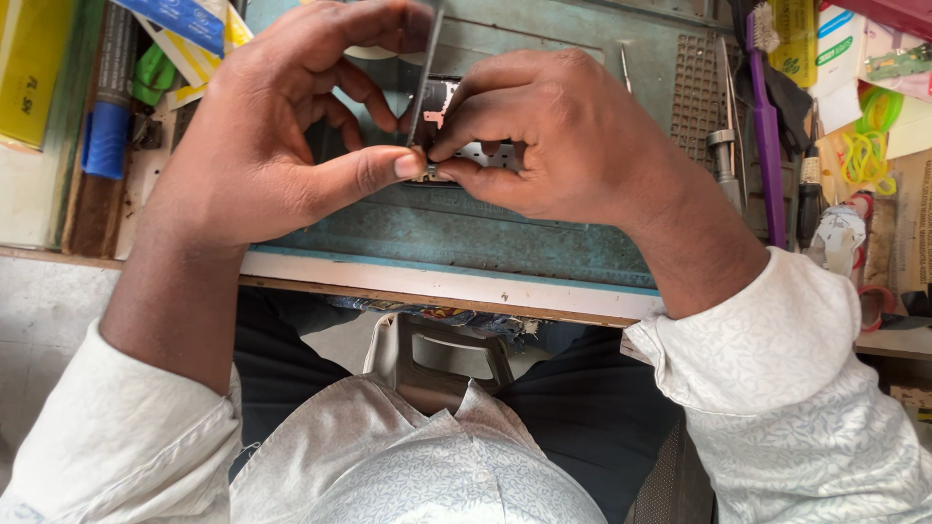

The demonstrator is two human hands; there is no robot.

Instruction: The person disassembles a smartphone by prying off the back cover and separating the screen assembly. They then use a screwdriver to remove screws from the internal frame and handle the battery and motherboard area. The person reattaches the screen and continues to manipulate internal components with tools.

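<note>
Head view: the person looks down at both hands over a green mat [466, 233] on the surface.
Small part: a little metal and black piece [456, 146] sits in the middle of the mat, mostly hidden under the fingers.
Left hand: the left hand [262, 136] curls in from the left, thumb tip pressed on the near edge of the piece, a thin metal tool [424, 78] held upright in its grip.
Right hand: the right hand [563, 136] bends in from the right, finger and thumb pinched narrow on the same piece.
What could go wrong: the thin tool may slip off and poke a thumb, because the fingertips crowd so close.
Nearby: a purple brush [767, 126] lies far right.
</note>
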